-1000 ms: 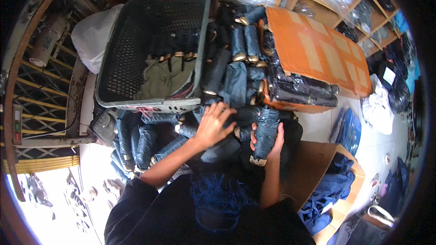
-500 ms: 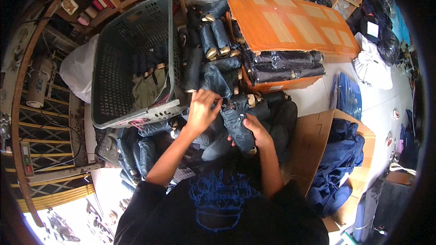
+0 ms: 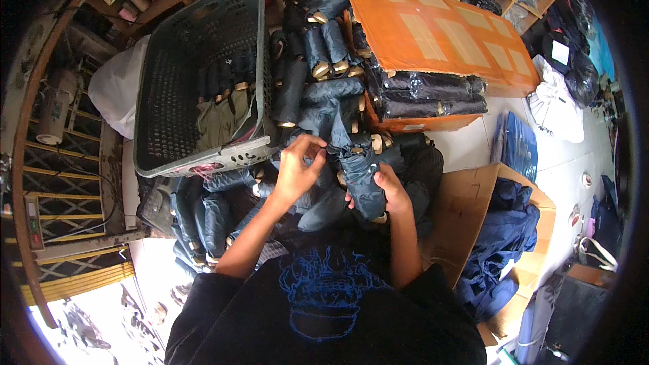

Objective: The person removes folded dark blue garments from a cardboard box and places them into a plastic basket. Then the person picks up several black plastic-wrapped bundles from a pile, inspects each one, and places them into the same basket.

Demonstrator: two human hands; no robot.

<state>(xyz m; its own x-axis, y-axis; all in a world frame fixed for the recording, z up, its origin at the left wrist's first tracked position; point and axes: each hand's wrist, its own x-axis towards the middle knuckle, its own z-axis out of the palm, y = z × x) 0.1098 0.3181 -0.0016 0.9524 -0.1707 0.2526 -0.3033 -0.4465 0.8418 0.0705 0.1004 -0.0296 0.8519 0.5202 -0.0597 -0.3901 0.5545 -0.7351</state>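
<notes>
grey basket (image 3: 196, 74), far left, tipped open, some rolled jeans inside. left hand (image 3: 295, 170) pinching shut on the top of a rolled pair of jeans (image 3: 360, 176), centre; right hand (image 3: 385, 189) clamped around its side, steadying it. orange box (image 3: 433, 47), right, holds bagged jeans.

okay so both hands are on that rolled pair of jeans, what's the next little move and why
Probably finish tucking the loose top end. The right hand holds the rolled dark jeans from below, the left hand pinches its upper end, and the finished rolls beside the grey basket look tightly closed.
</notes>
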